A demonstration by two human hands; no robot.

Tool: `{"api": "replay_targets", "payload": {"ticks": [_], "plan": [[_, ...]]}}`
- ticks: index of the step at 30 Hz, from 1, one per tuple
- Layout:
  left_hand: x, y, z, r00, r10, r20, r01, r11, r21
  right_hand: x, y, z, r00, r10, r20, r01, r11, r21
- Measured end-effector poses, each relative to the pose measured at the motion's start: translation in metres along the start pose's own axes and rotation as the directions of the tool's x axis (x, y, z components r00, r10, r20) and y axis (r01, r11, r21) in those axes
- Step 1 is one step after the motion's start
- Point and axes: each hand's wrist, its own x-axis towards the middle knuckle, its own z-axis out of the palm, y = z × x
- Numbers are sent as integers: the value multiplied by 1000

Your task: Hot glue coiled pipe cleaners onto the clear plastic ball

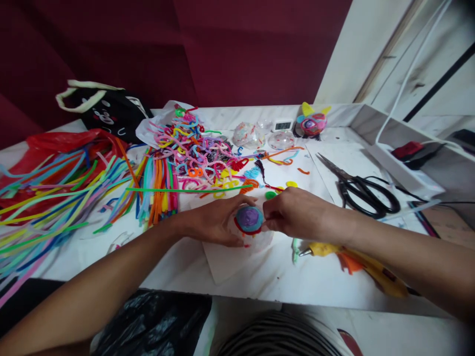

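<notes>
My left hand (217, 221) wraps around a small round piece (249, 219) wound from purple, blue and red pipe cleaner, held over a clear plastic half-sphere above a white sheet (226, 259). From the right, my right hand (297, 213) pinches the edge of that same coiled piece with its fingertips. Both hands are closed on it. A long green pipe cleaner (185, 190) lies just beyond my left hand.
Straight pipe cleaners (55, 193) spread over the left of the white table (282, 282); curled offcuts (196, 148) pile at the back. Black scissors (361, 190) lie right, a yellow glue gun (352, 257) under my right forearm. Clear domes (247, 133), a decorated ball (312, 122), black bag (107, 111).
</notes>
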Motion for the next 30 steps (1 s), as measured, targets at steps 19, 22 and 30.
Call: {"api": "replay_targets", "payload": {"ticks": [19,22,30], "plan": [[2,27,37,972,138,-191,-51,914,402,-10,6,3,989,-106,-98,114,991,75],[0,26,39,966,162,-200,-42,865,500,-11,7,7,982,-142,-127,152,986,67],[0,21,46,944,244,-224,-49,771,635,-32,14,21,891,-264,-370,270,962,-34]]}}
